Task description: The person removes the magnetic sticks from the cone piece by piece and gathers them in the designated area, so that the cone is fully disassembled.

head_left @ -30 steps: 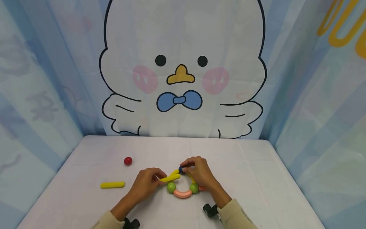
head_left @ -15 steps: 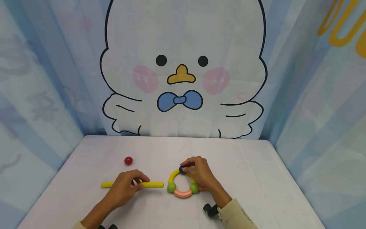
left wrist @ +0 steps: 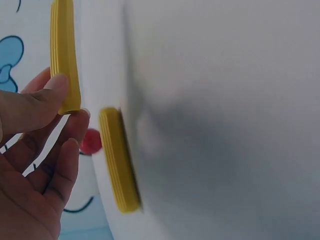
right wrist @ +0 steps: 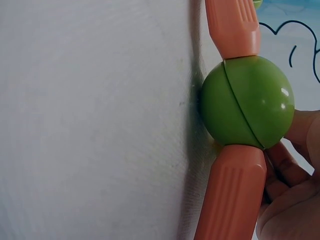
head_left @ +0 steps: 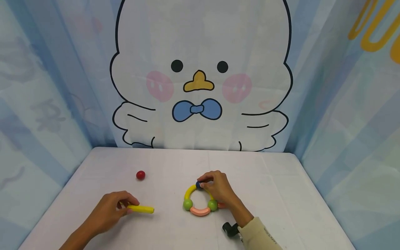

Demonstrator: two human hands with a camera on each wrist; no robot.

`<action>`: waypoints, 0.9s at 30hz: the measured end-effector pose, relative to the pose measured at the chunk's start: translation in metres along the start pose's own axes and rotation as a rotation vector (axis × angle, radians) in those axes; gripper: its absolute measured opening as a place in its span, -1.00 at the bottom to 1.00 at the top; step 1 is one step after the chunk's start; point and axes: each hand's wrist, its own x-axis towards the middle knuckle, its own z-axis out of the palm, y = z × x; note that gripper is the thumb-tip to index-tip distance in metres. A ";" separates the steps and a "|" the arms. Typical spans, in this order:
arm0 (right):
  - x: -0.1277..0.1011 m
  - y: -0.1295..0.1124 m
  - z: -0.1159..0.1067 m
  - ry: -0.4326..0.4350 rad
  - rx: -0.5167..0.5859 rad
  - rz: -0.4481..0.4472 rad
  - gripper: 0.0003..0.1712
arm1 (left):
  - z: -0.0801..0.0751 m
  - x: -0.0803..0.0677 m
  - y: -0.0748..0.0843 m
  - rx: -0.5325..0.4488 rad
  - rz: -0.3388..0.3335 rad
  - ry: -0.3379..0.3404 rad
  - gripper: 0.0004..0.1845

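Note:
My left hand (head_left: 109, 210) pinches a straight yellow stick (head_left: 141, 209) by one end, between thumb and fingers. In the left wrist view this grooved stick (left wrist: 65, 50) stands raised, while a second yellow stick (left wrist: 120, 162) lies on the table. The hand mostly hides that second one in the head view. My right hand (head_left: 218, 187) pinches a dark blue ball (head_left: 198, 185) at the top of a ring. Curved yellow pieces (head_left: 189, 191), a left green ball (head_left: 187, 204), a right green ball (head_left: 213, 205) and a curved coral piece (head_left: 200, 211) form this ring.
A red ball (head_left: 140, 175) sits on the white table (head_left: 265, 194), farther back on the left. Another coral piece (head_left: 221, 205) extends right from the ring, partly behind my right wrist. A printed curtain (head_left: 200, 135) stands behind the table.
My left hand has moved left and toward me, away from the ring, carrying the yellow stick to near the second stick. My right hand stays on the blue ball.

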 end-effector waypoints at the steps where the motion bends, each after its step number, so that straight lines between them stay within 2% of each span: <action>1: 0.000 0.000 0.000 -0.002 0.002 -0.002 -0.82 | -0.002 -0.001 -0.004 0.009 -0.007 0.000 -0.70; 9: -0.001 0.000 0.000 0.000 0.002 -0.004 -0.82 | -0.014 -0.006 -0.037 0.068 -0.042 -0.008 -0.71; 15: 0.000 0.000 -0.001 -0.003 0.005 -0.006 -0.82 | -0.017 -0.008 -0.052 0.082 -0.067 -0.033 -0.73; 19: 0.000 0.001 -0.001 0.000 0.009 -0.009 -0.83 | -0.017 -0.007 -0.055 0.085 -0.083 -0.044 -0.73; 27: 0.000 0.001 0.000 0.001 0.011 -0.006 -0.83 | -0.015 -0.009 -0.055 0.123 -0.072 -0.038 -0.74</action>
